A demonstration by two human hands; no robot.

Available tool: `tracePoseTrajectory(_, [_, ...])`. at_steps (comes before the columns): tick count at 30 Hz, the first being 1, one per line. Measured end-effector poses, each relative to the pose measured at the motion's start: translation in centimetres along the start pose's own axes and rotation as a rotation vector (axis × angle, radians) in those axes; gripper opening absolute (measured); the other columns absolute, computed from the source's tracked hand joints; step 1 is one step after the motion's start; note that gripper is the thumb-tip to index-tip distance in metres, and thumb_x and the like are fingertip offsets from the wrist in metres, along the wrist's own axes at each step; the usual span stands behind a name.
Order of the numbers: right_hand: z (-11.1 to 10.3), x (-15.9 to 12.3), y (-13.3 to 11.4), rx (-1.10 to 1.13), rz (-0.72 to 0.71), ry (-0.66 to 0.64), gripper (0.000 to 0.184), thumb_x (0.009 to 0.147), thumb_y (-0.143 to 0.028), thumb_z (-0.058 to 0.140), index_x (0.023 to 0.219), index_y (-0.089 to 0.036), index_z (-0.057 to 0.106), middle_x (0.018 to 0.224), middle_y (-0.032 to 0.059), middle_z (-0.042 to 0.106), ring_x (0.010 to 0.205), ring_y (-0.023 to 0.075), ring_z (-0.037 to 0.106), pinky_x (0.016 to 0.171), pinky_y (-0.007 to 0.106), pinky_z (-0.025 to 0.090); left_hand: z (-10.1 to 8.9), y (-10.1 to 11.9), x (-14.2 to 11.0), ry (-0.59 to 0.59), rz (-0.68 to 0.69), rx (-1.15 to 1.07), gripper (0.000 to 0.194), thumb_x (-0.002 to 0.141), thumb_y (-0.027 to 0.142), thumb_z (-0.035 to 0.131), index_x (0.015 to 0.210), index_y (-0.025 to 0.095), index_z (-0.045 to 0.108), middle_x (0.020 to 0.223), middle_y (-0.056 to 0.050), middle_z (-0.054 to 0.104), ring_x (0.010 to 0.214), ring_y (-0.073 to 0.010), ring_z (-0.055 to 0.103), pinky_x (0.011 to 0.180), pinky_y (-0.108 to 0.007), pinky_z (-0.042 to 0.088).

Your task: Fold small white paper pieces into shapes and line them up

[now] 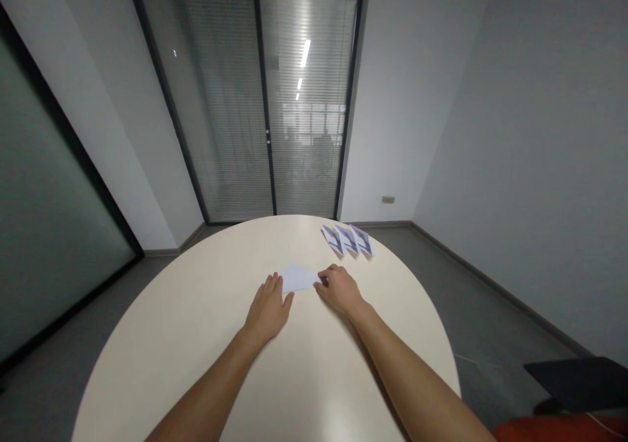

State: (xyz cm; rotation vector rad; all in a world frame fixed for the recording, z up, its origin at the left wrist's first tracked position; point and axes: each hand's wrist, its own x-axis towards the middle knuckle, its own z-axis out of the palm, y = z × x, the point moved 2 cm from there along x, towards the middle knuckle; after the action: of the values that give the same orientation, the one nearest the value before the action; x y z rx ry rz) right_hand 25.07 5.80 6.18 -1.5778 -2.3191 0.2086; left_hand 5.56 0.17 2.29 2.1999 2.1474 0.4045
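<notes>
A white sheet of folded-looking paper (298, 278) lies flat on the round cream table (196, 311), with a peaked far edge. My left hand (269, 308) rests flat over its left end, fingers stretched out and thumb apart. At the paper's right end, my right hand (339, 288) has thumb and forefinger pinched on the corner. The fingers of that hand curl inward, partly hiding the corner. Beyond the right hand, three folded printed papers (346, 240) stand or lie in an overlapping row near the table's far right edge.
Glass doors with blinds (235, 102) stand behind the table's far edge. A dark flat object (579, 380) and something orange-red (554, 429) are at the lower right, off the table. Walls rise on both sides.
</notes>
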Motion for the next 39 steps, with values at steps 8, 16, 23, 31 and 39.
tracePoseTrajectory(8, [0.2, 0.1, 0.0, 0.005, -0.034, 0.001, 0.017, 0.090, -0.034, 0.062, 0.083, -0.020, 0.071, 0.096, 0.0084, 0.066, 0.095, 0.0216, 0.057, 0.081, 0.029, 0.038, 1.2, -1.4, 1.0, 0.171, 0.027, -0.185, 0.052, 0.099, 0.032, 0.045, 0.141, 0.004, 0.051, 0.146, -0.020, 0.055, 0.146, -0.0325, 0.038, 0.121, -0.045, 0.032])
tracePoseTrajectory(16, [0.5, 0.2, 0.3, 0.016, -0.072, -0.002, 0.022, 0.087, -0.041, 0.067, 0.085, -0.020, 0.071, 0.096, 0.0081, 0.065, 0.092, 0.0216, 0.056, 0.079, 0.029, 0.036, 2.2, -2.4, 1.4, 0.277, 0.076, -0.261, 0.049, 0.092, 0.026, 0.056, 0.138, 0.008, 0.053, 0.138, -0.018, 0.061, 0.134, -0.0295, 0.052, 0.116, -0.045, 0.040])
tracePoseTrajectory(23, [0.3, 0.0, 0.1, -0.039, -0.095, -0.011, 0.031, 0.090, -0.050, 0.065, 0.088, -0.020, 0.072, 0.099, 0.0097, 0.065, 0.095, 0.0229, 0.057, 0.079, 0.030, 0.037, 1.1, -1.9, 1.0, 0.209, 0.097, -0.164, 0.043, 0.097, 0.027, 0.049, 0.137, 0.012, 0.057, 0.145, -0.016, 0.057, 0.137, -0.0273, 0.051, 0.117, -0.044, 0.039])
tracePoseTrajectory(31, [-0.3, -0.1, -0.2, -0.106, -0.117, -0.033, 0.040, 0.097, -0.055, 0.054, 0.095, -0.021, 0.075, 0.101, 0.0106, 0.066, 0.096, 0.0230, 0.059, 0.082, 0.030, 0.040, -1.3, -0.8, 0.3, 0.124, 0.084, -0.017, 0.037, 0.099, 0.030, 0.050, 0.130, 0.018, 0.066, 0.146, -0.010, 0.058, 0.137, -0.0247, 0.051, 0.117, -0.038, 0.038])
tracePoseTrajectory(39, [-0.4, -0.1, 0.0, -0.063, -0.126, -0.020, 0.047, 0.103, -0.055, 0.040, 0.105, -0.025, 0.077, 0.102, 0.0091, 0.068, 0.099, 0.0218, 0.060, 0.080, 0.029, 0.040, -3.2, 0.2, 0.0, 0.069, 0.045, 0.008, 0.030, 0.102, 0.025, 0.046, 0.122, 0.024, 0.068, 0.128, -0.006, 0.070, 0.117, -0.0205, 0.066, 0.099, -0.032, 0.050])
